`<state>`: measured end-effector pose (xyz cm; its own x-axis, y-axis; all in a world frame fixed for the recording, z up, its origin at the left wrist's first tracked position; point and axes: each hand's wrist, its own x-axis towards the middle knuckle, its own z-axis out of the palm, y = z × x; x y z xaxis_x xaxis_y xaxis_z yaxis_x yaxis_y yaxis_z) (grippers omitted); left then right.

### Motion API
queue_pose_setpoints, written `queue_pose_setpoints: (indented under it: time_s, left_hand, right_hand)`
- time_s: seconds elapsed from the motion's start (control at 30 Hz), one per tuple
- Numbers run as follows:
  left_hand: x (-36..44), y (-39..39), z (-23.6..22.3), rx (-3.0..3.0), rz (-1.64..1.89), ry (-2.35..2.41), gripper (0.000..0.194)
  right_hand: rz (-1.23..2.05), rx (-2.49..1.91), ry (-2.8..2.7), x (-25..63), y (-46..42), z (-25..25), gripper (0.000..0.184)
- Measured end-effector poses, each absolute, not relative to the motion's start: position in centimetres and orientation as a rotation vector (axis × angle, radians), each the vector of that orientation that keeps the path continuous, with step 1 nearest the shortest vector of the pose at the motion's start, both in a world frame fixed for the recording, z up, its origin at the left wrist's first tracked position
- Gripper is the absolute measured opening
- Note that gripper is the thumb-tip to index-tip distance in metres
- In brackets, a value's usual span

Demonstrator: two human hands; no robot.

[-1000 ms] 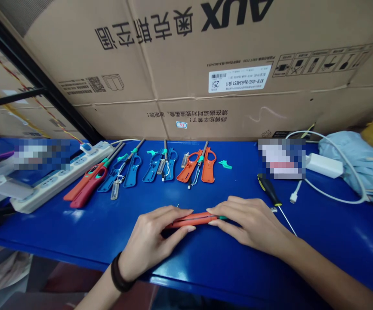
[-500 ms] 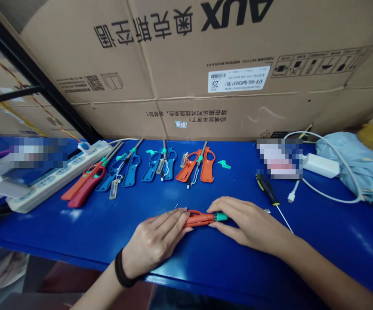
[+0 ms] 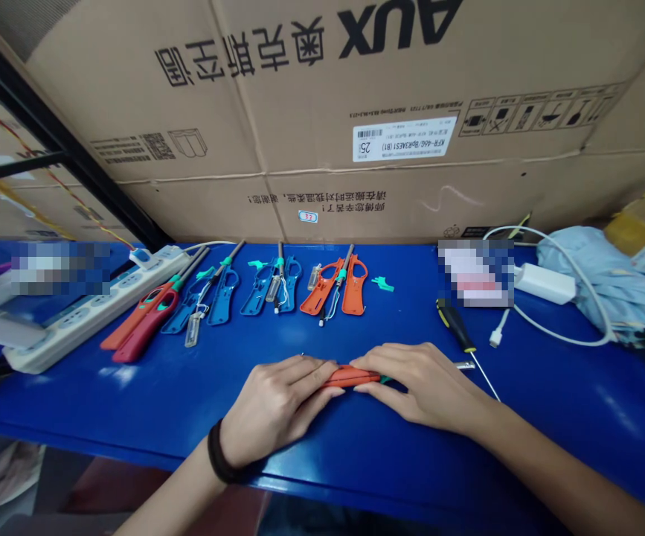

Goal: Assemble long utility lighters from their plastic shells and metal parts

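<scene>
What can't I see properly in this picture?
All in the head view:
- Ends of the orange tool: covered by the left hand and right hand.
- Whether the metal tip joins it: the right hand is in the way.
- What the pinkish-white thing is: blurred into squares.
- Tiny words on the white label: too small.
- Top of the cardboard box: cut off by the picture's edge.

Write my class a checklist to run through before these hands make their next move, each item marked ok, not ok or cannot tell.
1. Left hand on the held orange casing: ok.
2. Right hand at its green-tipped end: ok.
3. Casing seam closed all along: cannot tell, fingers cover much of it.
4. Screwdriver in hand: not ok, it lies on the table.
5. Loose green piece apart from both hands: ok.
</scene>
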<state>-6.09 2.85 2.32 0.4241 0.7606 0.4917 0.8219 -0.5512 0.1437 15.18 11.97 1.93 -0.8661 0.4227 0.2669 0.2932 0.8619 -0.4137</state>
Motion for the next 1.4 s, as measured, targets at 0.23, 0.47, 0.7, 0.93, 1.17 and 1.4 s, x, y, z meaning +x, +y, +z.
queue_pose_setpoints:
  time_s: [0.23,0.47,0.7,0.93,1.17,1.4]
  left_hand:
    - [-5.7,3.0,1.6,-2.494,-0.903,-1.366,0.023]
    - [-5.9,3.3,1.7,-2.502,-0.906,-1.337,0.022]
    - [-6.1,3.4,2.0,-2.534,-0.859,-1.394,0.022]
    - [-5.7,3.3,2.0,-2.501,-0.847,-1.351,0.020]
    - [-5.4,3.4,1.8,-2.502,-0.863,-1.395,0.020]
    - [-5.8,3.5,1.8,-2.514,-0.845,-1.411,0.019]
  right_hand:
    - [0.468,-0.489,-2.709,15.2,12.0,1.8,0.022]
    - [0.483,-0.537,-2.727,15.1,11.9,2.2,0.024]
    - [0.509,-0.612,-2.770,14.5,11.8,2.7,0.024]
    - [0.144,-0.429,-2.721,14.5,11.8,1.3,0.028]
    - [-0.001,-0.393,-2.645,14.7,11.5,0.9,0.026]
    - [0.190,-0.522,-2.711,14.2,11.5,1.6,0.030]
